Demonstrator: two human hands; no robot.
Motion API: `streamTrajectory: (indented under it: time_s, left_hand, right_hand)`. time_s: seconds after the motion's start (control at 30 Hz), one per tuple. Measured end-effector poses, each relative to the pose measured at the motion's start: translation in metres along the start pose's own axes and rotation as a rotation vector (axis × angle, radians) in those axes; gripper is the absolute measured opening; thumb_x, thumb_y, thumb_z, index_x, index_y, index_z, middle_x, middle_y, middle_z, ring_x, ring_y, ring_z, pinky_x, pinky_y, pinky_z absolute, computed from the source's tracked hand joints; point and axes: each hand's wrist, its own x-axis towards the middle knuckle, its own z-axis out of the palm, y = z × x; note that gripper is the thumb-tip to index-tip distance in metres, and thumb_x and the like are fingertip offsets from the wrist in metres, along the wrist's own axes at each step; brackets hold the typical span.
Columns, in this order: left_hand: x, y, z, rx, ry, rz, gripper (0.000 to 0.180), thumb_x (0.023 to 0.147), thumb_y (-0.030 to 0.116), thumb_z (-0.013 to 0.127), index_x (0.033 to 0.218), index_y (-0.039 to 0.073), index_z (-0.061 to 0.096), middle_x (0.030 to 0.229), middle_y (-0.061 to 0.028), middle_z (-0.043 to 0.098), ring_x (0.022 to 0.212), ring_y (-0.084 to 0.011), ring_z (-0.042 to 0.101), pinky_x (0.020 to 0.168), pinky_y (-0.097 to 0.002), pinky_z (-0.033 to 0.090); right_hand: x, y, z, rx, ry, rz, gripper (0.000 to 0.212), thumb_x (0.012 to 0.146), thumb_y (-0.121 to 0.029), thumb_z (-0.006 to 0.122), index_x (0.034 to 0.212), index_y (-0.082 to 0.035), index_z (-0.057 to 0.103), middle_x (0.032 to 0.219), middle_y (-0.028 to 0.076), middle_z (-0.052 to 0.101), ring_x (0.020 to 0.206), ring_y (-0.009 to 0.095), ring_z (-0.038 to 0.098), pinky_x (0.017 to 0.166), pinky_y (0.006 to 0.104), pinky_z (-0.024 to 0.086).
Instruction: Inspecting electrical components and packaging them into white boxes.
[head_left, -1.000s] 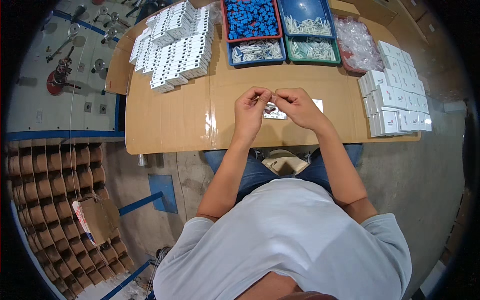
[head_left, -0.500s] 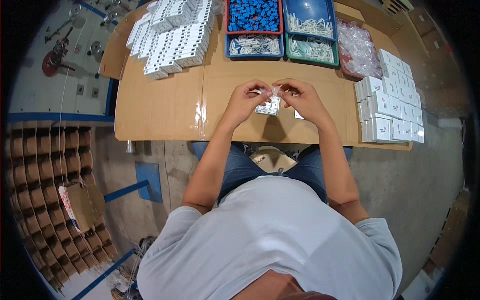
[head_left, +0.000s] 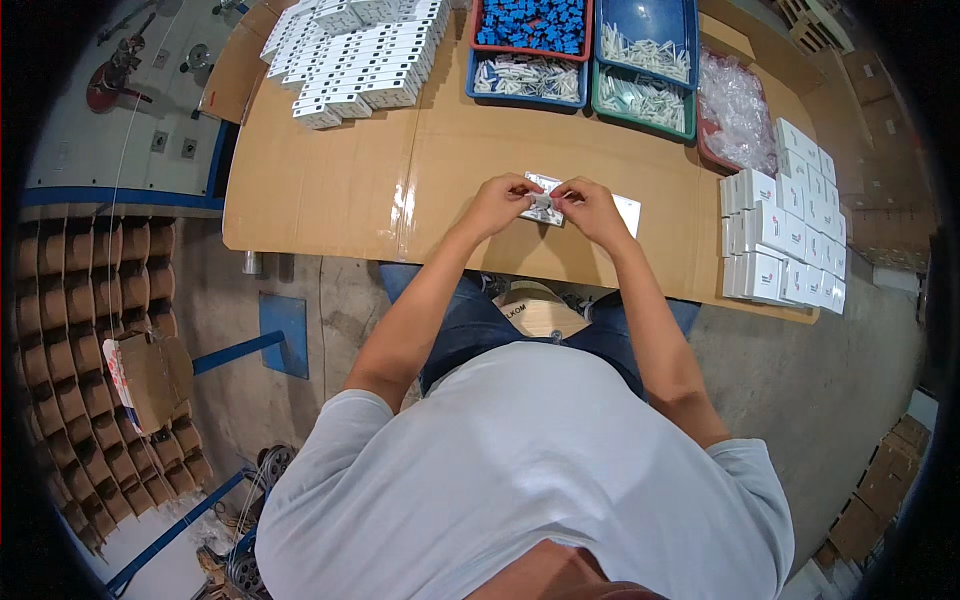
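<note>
My left hand [head_left: 503,205] and my right hand [head_left: 594,210] face each other above the cardboard-covered table [head_left: 330,185]. Their fingers pinch opposite ends of a small, clear plastic bag [head_left: 543,202]; what it contains is too small to make out. Directly beneath it lies a white piece with dark print [head_left: 541,181], partly hidden by the fingers. A plain white flat piece [head_left: 628,214] rests beside my right hand, partly covered by it.
Stacked white boxes stand at the far left [head_left: 365,70] and right [head_left: 785,235]. Along the back are trays of blue parts [head_left: 530,25], white pieces [head_left: 530,80] and clear plastic bags [head_left: 735,110]. Cardboard dividers [head_left: 95,300] stand left of the table.
My hands have moved slightly apart and lower over the printed piece, with the plastic between them. More of the white flat piece at right shows. The whole view has shifted a little.
</note>
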Motion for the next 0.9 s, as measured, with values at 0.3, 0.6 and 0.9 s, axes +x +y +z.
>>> streamTrajectory:
  time_s: [0.3,0.6,0.9]
  left_hand:
    - [-0.014,0.009,0.011,0.545,0.284,0.287,0.023,0.08,0.008,0.077,0.102,0.005,0.072,0.1,-0.0144,0.072,0.095,-0.0342,0.066,0.086,-0.0416,0.053]
    - [-0.018,-0.004,0.002,0.627,0.432,0.456,0.022,0.082,0.012,0.078,0.102,0.007,0.072,0.105,-0.0129,0.072,0.115,-0.0337,0.062,0.097,-0.0439,0.049]
    - [-0.027,-0.015,-0.003,0.525,0.355,0.252,0.021,0.085,0.009,0.075,0.106,0.006,0.07,0.112,-0.0122,0.069,0.104,-0.0294,0.067,0.087,-0.0385,0.056]
  right_hand:
    - [-0.005,-0.004,0.015,-0.106,0.115,0.02,0.015,0.087,-0.005,0.071,0.102,-0.001,0.069,0.093,0.015,0.069,0.076,0.024,0.067,0.07,0.0337,0.053]
    - [-0.003,0.002,0.033,-0.064,0.173,-0.082,0.014,0.087,-0.007,0.071,0.1,-0.002,0.069,0.092,0.014,0.068,0.081,0.025,0.069,0.072,0.0352,0.054]
    - [0.006,0.003,0.044,-0.286,0.186,-0.236,0.012,0.084,-0.007,0.073,0.095,-0.005,0.07,0.088,0.009,0.067,0.085,0.027,0.064,0.073,0.0374,0.053]
